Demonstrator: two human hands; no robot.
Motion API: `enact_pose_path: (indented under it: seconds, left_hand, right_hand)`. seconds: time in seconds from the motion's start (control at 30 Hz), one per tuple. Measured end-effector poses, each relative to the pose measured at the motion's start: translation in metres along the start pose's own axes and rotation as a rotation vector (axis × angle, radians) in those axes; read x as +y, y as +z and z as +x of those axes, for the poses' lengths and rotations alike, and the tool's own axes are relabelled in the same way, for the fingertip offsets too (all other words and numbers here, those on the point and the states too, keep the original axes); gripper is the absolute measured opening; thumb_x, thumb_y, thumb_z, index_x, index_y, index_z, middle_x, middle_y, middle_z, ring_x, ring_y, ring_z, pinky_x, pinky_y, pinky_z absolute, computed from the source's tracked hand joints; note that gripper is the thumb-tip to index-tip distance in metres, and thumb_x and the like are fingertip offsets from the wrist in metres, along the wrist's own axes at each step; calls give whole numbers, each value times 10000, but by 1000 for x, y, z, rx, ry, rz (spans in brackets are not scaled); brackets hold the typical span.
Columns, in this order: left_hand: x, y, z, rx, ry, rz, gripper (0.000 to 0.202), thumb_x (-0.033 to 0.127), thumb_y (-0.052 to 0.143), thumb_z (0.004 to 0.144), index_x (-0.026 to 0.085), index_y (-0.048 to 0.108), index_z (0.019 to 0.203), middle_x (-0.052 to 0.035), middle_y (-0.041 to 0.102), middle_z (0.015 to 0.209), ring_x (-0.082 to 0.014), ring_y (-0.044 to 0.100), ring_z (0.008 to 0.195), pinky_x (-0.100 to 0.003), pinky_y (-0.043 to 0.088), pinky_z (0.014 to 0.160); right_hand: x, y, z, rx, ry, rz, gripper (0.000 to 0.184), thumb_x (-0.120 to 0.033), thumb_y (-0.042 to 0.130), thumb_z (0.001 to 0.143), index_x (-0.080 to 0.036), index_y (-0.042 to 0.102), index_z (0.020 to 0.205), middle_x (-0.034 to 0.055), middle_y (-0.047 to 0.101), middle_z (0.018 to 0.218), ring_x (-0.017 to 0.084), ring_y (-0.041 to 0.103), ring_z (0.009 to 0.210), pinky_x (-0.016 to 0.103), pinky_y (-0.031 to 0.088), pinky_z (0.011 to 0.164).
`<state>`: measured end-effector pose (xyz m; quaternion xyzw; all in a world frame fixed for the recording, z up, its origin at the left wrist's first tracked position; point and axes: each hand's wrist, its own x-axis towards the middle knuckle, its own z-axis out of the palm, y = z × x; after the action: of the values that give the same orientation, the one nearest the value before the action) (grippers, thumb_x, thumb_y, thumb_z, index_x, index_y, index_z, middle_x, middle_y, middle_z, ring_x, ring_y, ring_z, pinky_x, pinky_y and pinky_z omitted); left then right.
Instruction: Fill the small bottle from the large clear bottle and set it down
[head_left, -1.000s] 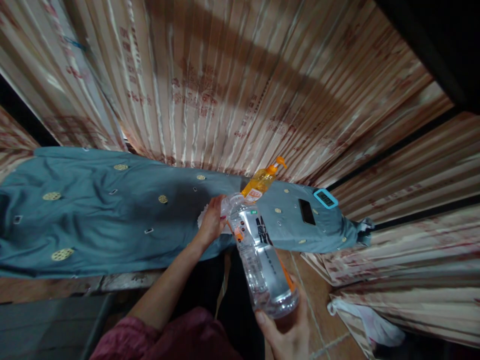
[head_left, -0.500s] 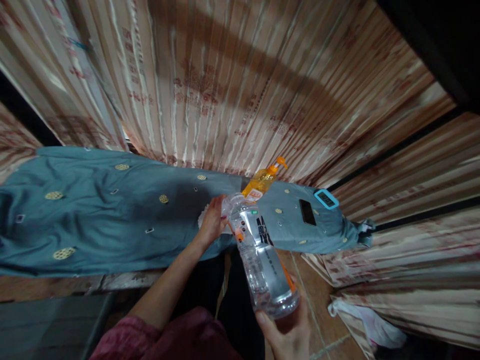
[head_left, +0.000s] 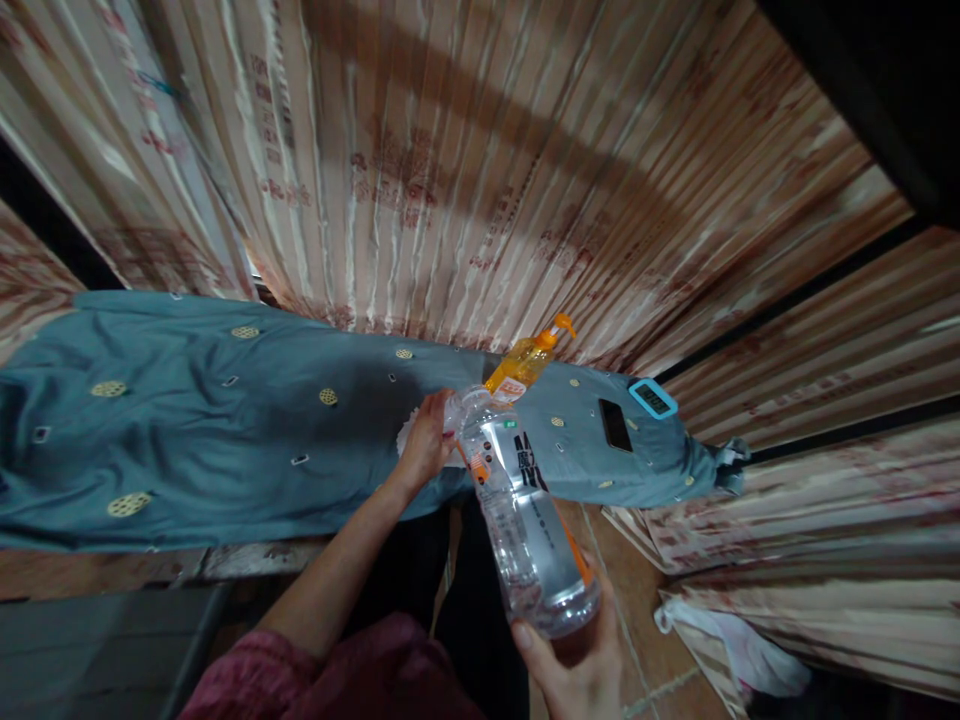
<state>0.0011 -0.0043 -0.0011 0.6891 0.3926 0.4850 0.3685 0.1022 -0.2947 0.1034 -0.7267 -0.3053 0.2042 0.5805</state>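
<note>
A large clear plastic bottle (head_left: 517, 510) with a silver, black and orange label is tilted in front of me, its base toward me and its top away to the left. My right hand (head_left: 574, 640) supports the base, thumb on the near side and fingers around the far side. At the neck end, the fingers of my left hand (head_left: 426, 440) are closed around clear plastic; the exact grip is partly hidden. White crumpled material (head_left: 406, 428) shows beside and beneath the left hand. Just beyond the bottle's top is a yellow pump bottle (head_left: 525, 358) with an orange pump head.
A long bench under a teal patterned cloth (head_left: 187, 420) runs across the view. On its right part lie a dark phone (head_left: 616, 425) and a blue-framed digital timer (head_left: 652, 398). Pleated printed curtains (head_left: 450, 180) hang behind and at right. Tiled floor (head_left: 637, 600) shows below.
</note>
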Motion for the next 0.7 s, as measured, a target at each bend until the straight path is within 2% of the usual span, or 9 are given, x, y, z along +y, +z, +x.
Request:
enact_pose_path:
  seconds: [0.3, 0.47, 0.57, 0.7]
  left_hand:
    - [-2, -1, 0, 1, 21, 26, 597, 137, 736, 812, 234, 650, 1395, -156, 715, 1342, -372, 661, 1284, -564, 577, 1176]
    - [-3, 1, 1, 28, 34, 9, 624, 157, 761, 798, 235, 652, 1407, -139, 721, 1309, -367, 676, 1246, -566, 614, 1128]
    - [-5, 3, 1, 48, 38, -7, 623, 174, 780, 799, 242, 661, 1406, -133, 720, 1287, -368, 688, 1224, -569, 633, 1104]
    - [-7, 4, 2, 13, 19, -27, 629, 160, 792, 805, 240, 661, 1415, -143, 710, 1313, -388, 686, 1268, -607, 605, 1162]
  right_hand:
    - [-6, 4, -1, 19, 35, 64, 885, -466, 998, 722, -234, 589, 1472, 145, 829, 1341, 364, 843, 1228, 419, 692, 998]
    - [-6, 5, 0, 65, 30, 99, 943, -465, 1044, 651, -231, 636, 1469, 122, 847, 1236, 354, 860, 1101, 409, 703, 909]
    - [-5, 4, 1, 69, 43, 80, 895, -455, 1022, 665, -243, 636, 1444, 133, 833, 1305, 356, 846, 1182, 418, 694, 973]
    - [-5, 3, 1, 31, 59, 68, 884, -447, 980, 701, -259, 587, 1470, 143, 802, 1395, 370, 809, 1303, 467, 657, 1087]
